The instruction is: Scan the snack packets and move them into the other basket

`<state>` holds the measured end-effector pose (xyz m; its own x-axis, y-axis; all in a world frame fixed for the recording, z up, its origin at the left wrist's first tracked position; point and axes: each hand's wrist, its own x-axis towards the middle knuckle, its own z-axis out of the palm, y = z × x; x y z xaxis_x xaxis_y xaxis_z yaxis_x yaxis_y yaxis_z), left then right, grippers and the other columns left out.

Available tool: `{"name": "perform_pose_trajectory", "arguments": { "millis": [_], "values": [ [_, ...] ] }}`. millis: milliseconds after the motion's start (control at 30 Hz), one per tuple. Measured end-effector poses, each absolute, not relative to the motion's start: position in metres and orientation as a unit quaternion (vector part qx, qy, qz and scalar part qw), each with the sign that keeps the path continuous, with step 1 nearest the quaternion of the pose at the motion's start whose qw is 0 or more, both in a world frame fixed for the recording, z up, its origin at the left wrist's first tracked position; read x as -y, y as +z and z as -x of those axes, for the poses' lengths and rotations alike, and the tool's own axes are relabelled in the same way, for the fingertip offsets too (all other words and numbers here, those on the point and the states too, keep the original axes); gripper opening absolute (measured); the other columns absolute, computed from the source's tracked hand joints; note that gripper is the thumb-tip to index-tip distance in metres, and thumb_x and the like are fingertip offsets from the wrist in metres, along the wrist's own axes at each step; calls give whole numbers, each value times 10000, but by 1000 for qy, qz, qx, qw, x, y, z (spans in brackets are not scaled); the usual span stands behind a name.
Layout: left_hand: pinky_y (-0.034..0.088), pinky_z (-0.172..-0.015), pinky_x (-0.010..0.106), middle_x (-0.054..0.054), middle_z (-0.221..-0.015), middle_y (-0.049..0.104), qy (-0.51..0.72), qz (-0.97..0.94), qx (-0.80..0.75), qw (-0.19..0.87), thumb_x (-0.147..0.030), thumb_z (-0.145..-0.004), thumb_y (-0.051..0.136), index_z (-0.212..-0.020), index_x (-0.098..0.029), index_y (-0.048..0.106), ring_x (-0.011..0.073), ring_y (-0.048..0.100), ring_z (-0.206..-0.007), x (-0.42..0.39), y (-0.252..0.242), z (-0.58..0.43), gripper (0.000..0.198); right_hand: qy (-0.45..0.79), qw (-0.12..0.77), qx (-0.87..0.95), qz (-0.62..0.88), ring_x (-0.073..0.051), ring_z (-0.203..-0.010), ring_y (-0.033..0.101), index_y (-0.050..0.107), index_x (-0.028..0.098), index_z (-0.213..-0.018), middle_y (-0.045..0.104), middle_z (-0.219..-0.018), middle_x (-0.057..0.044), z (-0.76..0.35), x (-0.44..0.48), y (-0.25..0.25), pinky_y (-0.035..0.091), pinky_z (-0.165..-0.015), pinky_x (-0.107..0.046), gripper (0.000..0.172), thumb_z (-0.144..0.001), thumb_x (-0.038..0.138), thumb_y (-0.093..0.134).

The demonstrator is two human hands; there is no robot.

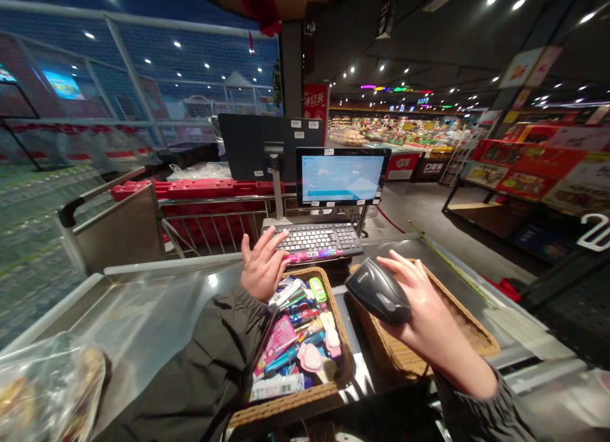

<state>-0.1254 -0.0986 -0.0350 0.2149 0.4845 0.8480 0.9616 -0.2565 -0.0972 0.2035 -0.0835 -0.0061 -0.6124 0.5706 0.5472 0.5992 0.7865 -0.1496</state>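
Observation:
My left hand [264, 268] is palm down by the left end of the keyboard [314, 237], with some fingers stretched forward. Its thumb side closes on one end of a slim pink-and-purple package [314, 256], whose barcode faces up near the keyboard's front edge. In my right hand [419, 296] is a black barcode scanner [379, 291], its head turned left. Below the left hand stands a wicker basket [340, 331] full of small packaged goods, among them a green piece [318, 289] and a pink card pack [279, 340]. A second wicker basket [469, 321] lies under my right hand.
A lit screen [340, 178] stands behind the keyboard, beside the dark back of another monitor [257, 147]. A clear plastic bag of goods [52, 388] lies on the metal counter [157, 321] at left. Beyond are a metal cart [114, 223] and stacked boxes [528, 162].

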Motion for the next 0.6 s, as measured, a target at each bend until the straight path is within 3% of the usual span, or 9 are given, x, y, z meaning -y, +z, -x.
{"name": "perform_pose_trajectory", "arguments": {
  "millis": [300, 600],
  "values": [
    [69, -1226, 540, 105, -1272, 668, -374, 706, 486, 355, -215, -941, 550, -855, -182, 644, 259, 473, -1354, 111, -37, 128, 131, -24, 277, 913, 300, -400, -1403, 342, 583, 192, -1231, 509, -1386, -182, -194, 93, -4, 252, -1083, -734, 451, -783, 246, 588],
    [29, -1236, 514, 95, -1277, 666, -371, 730, 441, 366, -207, -940, 571, -851, -187, 629, 219, 439, -1379, 116, -44, 127, 108, -2, 239, 929, 282, -381, -1404, 349, 532, 203, -1312, 523, -1381, -173, -191, 98, -2, 253, -1090, -732, 498, -816, 228, 578]
  ]
}}
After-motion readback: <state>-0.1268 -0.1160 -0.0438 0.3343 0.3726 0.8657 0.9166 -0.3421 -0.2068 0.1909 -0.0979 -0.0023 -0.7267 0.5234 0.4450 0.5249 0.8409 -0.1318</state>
